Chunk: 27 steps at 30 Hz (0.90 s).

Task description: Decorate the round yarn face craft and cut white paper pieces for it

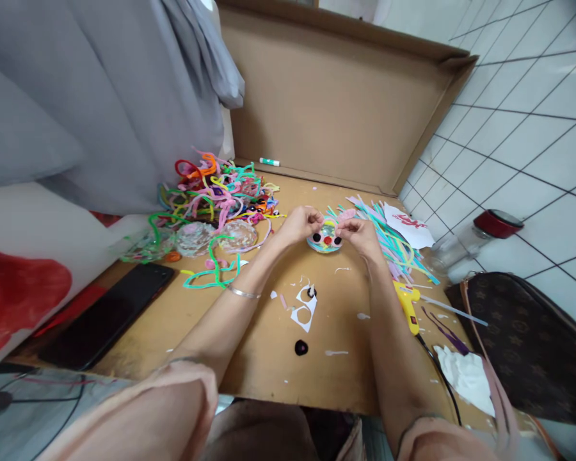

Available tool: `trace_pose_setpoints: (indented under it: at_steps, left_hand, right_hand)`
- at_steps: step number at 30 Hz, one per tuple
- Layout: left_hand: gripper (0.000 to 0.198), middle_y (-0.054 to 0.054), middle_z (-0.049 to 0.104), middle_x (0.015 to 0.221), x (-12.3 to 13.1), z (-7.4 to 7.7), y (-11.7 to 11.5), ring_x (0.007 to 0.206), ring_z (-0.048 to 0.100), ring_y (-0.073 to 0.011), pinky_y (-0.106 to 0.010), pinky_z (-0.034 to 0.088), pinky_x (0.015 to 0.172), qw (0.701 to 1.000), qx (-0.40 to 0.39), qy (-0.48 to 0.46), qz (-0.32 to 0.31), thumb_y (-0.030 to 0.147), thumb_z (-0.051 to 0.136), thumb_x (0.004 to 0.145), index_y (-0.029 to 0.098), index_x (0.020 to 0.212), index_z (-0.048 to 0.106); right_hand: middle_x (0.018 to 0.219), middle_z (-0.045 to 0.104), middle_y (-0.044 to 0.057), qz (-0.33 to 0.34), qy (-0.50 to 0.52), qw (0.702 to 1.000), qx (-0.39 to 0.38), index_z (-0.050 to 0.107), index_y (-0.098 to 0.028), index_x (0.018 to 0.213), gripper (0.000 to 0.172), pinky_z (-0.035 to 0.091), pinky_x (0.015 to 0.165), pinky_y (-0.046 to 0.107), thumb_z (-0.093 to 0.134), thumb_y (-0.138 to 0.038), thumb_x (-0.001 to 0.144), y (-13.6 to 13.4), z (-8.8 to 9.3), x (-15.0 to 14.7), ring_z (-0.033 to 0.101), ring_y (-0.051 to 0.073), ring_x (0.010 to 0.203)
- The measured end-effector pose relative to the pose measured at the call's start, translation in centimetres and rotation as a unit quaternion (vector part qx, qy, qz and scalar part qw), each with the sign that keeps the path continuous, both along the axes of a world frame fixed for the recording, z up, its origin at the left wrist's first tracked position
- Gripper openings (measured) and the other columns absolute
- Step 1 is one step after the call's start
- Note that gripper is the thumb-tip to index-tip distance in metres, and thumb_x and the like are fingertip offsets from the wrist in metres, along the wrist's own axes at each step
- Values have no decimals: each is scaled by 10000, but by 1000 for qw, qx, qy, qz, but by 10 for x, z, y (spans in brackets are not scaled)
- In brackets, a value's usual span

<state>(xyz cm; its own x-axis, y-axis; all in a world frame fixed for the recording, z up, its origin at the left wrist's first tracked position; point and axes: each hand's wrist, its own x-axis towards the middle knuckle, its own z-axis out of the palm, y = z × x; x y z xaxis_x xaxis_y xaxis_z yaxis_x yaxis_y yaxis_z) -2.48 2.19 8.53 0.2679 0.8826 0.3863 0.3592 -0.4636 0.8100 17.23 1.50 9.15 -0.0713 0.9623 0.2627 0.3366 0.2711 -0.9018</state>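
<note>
Between my hands is a small round face made of pipe cleaners (pixel 326 246), with two black eyes, a red nose and a yellow band near the top. My left hand (pixel 301 225) is closed in a pinch at its upper left rim. On the opposite side my right hand (pixel 360 235) pinches the upper right rim, beside a fuzzy pink piece (pixel 346 215). Exactly what lies between the fingertips is too small to see. Nearer me on the table are a white paper scrap with cut-out holes (pixel 306 316) and a black pompom-like disc (pixel 301 347).
Tangled pipe cleaners (pixel 211 192) lie at left, near a black phone (pixel 108 314). At right are straight pipe cleaners (pixel 388 234), a yellow glue gun (pixel 408 307), a red-lidded bottle (pixel 475 240), crumpled tissue (pixel 465 378) and a brown bag (pixel 532 346). Cardboard (pixel 336 96) stands behind.
</note>
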Motion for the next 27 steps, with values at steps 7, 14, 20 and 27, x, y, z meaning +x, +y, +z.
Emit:
trace_pose_setpoints:
  at_steps: [7, 14, 20, 27]
  left_hand:
    - [171, -36, 701, 698, -3, 3, -1, 589, 601, -122, -202, 465, 557, 1000, -25, -3, -11, 158, 602, 659, 106, 766, 726]
    - [193, -12, 693, 682, -8, 5, 1, 583, 610, -117, -205, 483, 575, 997, -52, -27, -42, 131, 594, 645, 112, 785, 725]
    - [196, -33, 718, 780, -8, 7, -2, 625, 610, -113, -209, 480, 607, 999, -28, -16, -41, 173, 607, 702, 102, 833, 734]
    - [165, -42, 725, 826, -3, 10, -5, 732, 623, -139, -221, 460, 656, 999, 18, 28, -25, 186, 589, 720, 105, 733, 732]
  right_hand:
    - [549, 629, -16, -12, -17, 1000, 10, 646, -187, 577, 116, 401, 565, 263, 657, -293, 533, 1, -4, -5, 510, 120, 519]
    - [535, 622, -19, -23, -22, 999, 19, 653, -182, 578, 102, 404, 563, 260, 653, -279, 546, 3, -6, -4, 513, 120, 512]
    - [540, 641, -13, -22, -21, 999, 24, 658, -178, 576, 79, 399, 539, 248, 654, -255, 560, 4, -8, -2, 524, 117, 503]
    - [553, 651, -8, -15, -21, 999, 25, 670, -173, 586, 36, 422, 553, 256, 658, -206, 579, 7, -8, 2, 542, 124, 510]
